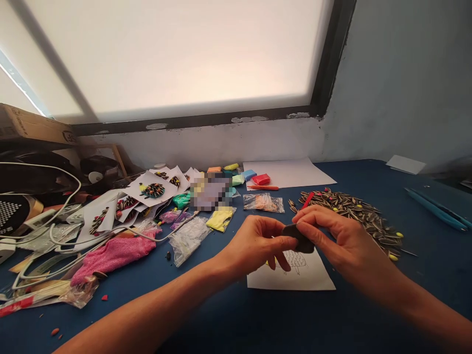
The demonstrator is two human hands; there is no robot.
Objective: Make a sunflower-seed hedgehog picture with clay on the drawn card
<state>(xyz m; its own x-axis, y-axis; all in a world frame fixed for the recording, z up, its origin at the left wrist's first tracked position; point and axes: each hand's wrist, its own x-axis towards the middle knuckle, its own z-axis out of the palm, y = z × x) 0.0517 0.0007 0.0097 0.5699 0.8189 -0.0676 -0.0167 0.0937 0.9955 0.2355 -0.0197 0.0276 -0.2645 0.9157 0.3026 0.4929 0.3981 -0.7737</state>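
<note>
above a blue table (221, 314), the left hand (254, 241) and right hand (337, 233) both pinch a dark flattened lump (301, 242), apparently soft clay, in the air over a white sheet (317, 278) with a line drawing (299, 261). thumbs are near, fingers mostly behind, parted only by the lump's thickness. light, even thumb pressure, turning the piece between presses, should keep it uniform and its rim uncracked. a heap of striped seeds (354, 211) lies beyond the right hand.
</note>
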